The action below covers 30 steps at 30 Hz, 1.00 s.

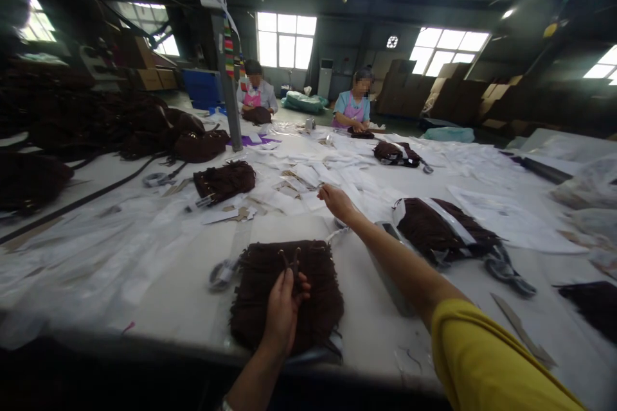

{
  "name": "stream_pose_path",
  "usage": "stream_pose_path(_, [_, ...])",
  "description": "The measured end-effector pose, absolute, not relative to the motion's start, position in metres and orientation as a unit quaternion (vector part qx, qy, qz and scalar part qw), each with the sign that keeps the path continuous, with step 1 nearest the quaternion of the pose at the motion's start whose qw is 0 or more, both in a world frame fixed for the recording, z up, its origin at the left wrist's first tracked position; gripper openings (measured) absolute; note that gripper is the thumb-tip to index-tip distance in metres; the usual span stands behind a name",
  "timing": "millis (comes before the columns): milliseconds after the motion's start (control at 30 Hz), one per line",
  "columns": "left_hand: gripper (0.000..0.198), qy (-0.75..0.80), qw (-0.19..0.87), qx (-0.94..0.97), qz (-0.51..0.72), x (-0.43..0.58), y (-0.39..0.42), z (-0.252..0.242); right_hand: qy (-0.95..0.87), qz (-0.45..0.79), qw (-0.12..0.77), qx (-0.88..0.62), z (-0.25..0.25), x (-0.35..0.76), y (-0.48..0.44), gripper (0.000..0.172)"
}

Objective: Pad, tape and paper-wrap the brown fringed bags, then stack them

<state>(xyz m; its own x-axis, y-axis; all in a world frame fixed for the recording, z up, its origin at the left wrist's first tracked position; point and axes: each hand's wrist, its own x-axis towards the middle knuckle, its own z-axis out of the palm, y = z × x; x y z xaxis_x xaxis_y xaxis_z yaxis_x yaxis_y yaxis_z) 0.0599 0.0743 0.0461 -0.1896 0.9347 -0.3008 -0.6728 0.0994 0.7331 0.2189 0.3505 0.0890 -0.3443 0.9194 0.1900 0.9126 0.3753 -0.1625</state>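
A dark brown fringed bag point(318, 289) lies flat on the white table in front of me. Over its middle, my left hand point(282, 311) has its fingers closed on a pair of dark strap ends point(291, 262) with small metal tips. My right hand point(336, 201) is stretched forward past the bag, fingers pinched together above scattered white papers and tags point(308, 176). Whatever those fingertips hold, if anything, is too small to make out. Just left of the bag sits a wrapped grey coil point(222, 275).
Another brown bag with a white band point(438, 228) lies right of my forearm; a fringed bag point(225, 181) is at left. Brown bags are heaped point(159, 122) far left. A metal post point(231, 77) rises from the table. Two co-workers in pink aprons point(351, 109) handle brown items across it.
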Motion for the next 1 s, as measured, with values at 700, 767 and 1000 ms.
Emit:
stream_pose_path(700, [0.049,0.403,0.629,0.145,0.649,0.059,0.074,0.046,-0.782,0.052,0.177,-0.596,0.092,0.191,0.346,0.03])
stream_pose_path(767, [0.05,0.406,0.634,0.147,0.642,0.059,0.074,0.047,-0.757,0.058,0.243,-0.604,0.107,0.193,0.332,0.039])
stream_pose_path(1000, [0.046,0.418,0.632,0.158,0.633,0.057,0.073,0.055,-0.702,0.344,0.387,-0.489,0.119,0.228,0.225,0.045])
